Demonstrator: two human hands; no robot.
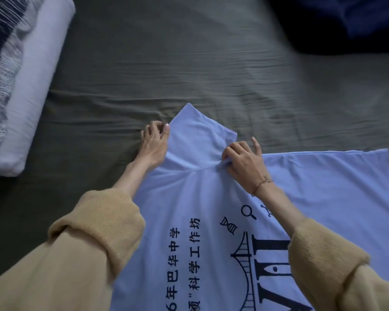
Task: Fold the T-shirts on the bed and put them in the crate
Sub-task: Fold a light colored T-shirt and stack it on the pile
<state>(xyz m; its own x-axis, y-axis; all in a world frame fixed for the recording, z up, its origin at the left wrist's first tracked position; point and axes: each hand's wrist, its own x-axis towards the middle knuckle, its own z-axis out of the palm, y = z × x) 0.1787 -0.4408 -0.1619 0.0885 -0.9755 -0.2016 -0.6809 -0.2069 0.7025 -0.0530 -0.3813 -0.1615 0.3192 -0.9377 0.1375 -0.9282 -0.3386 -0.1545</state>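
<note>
While our left hand pinches the sleeve edge of the pale blue printed cotton T-shirt, lower centre on the grey-green bedsheet, our right hand grips bunched fabric at its sleeve seam.

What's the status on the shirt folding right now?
Left hand pinching sleeve edge; right hand gripping sleeve seam. T-shirt flat, unfolded. Nothing in the way.
</note>
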